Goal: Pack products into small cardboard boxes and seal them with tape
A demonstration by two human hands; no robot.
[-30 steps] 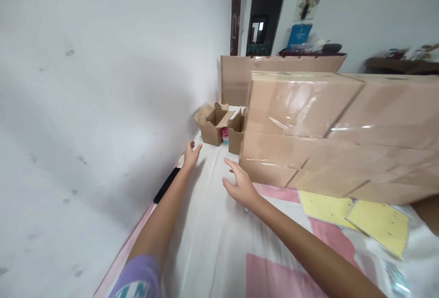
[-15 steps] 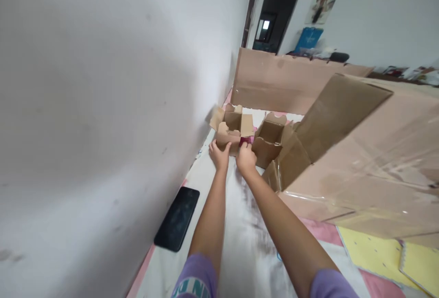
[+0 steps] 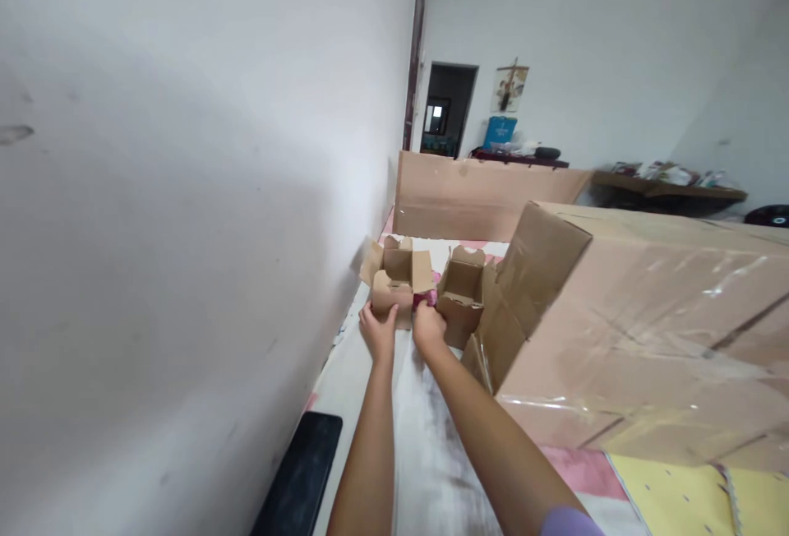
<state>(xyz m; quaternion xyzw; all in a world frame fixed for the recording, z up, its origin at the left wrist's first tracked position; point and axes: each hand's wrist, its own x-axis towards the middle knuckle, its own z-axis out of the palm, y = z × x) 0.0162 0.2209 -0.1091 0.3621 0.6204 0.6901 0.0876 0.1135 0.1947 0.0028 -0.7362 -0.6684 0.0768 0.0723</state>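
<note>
Small carton (image 3: 394,297), beyond left hand (image 3: 378,336) (half-open against it), right hand (image 3: 428,327) curled, hold unclear

A: What is your right hand (image 3: 430,330) covering?
B: It is blocking part of the pink thing (image 3: 425,298), and the small box (image 3: 390,296) on the left is hiding more. You aren't seeing whether that hand is gripping it.
A: What are the edges taking?
B: The bottom edge is cutting off the phone (image 3: 302,470); the right edge is trimming the large carton (image 3: 616,330). Items (image 3: 675,173) on the far shelf (image 3: 647,187) are looking too small to identify.
</note>
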